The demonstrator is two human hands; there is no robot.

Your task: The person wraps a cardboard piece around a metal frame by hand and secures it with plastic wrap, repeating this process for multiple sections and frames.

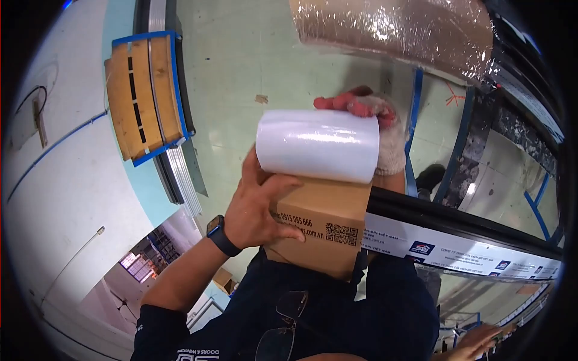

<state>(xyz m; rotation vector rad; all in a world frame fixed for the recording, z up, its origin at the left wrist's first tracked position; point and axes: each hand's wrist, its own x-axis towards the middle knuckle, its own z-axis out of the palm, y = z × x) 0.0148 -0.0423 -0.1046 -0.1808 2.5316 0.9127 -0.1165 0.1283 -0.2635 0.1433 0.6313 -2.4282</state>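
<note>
A roll of clear-white stretch film [318, 146] lies crosswise in front of me. Below it is a brown cardboard piece [325, 204] printed with text and a QR code. My left hand [265, 204], bare and wearing a watch, grips the cardboard's left edge, with some fingers over its face and others behind, close to the roll's left end. My right hand [376, 114], in a white glove with red-coated fingers, holds the roll's far right side; part of it is hidden behind the roll. A dark frame profile [457, 221] extends rightward from beside the cardboard.
Printed protective film [445, 246] runs along the profile. A film-wrapped brown package [391, 30] is at the top. An orange-brown padded rack [144, 99] with blue edging stands left by metal profiles [177, 180]. Another person's hand [478, 342] shows at lower right.
</note>
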